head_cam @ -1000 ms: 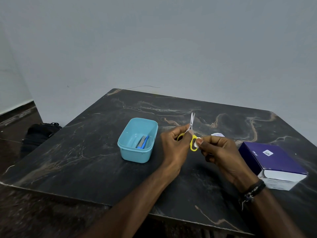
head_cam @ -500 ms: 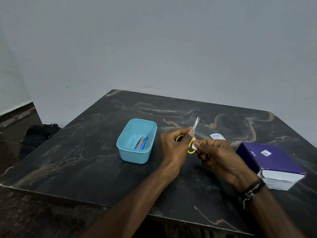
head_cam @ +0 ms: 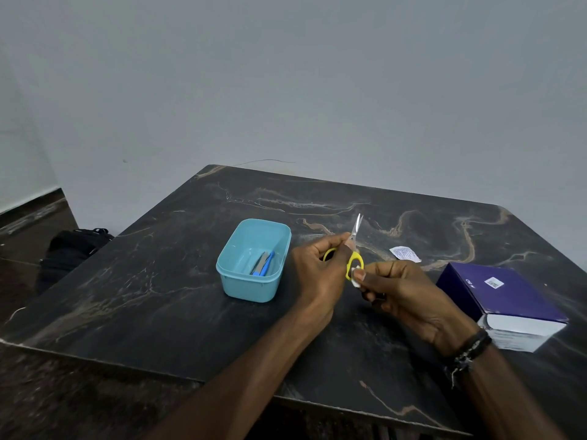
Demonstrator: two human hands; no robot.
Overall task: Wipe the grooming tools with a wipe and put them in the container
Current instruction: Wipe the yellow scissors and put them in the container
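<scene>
**Two hands on the scissors, centre of frame**

The scissors point(head_cam: 354, 249) are held above the table point(head_cam: 158, 296) at centre frame, blades pointing up. The yellow handles are gripped by the curled fingers of the left hand point(head_cam: 320, 268). A white wipe point(head_cam: 355, 278) is pinched against the lower handle loop by the thumb and fingers of the right hand point(head_cam: 409, 293). The container point(head_cam: 251, 262) is set left of the hands; blue and grey tools point(head_cam: 263, 265) are seen inside. A wrapper point(head_cam: 404, 253) and a box point(head_cam: 505, 303) are located at right.
</scene>
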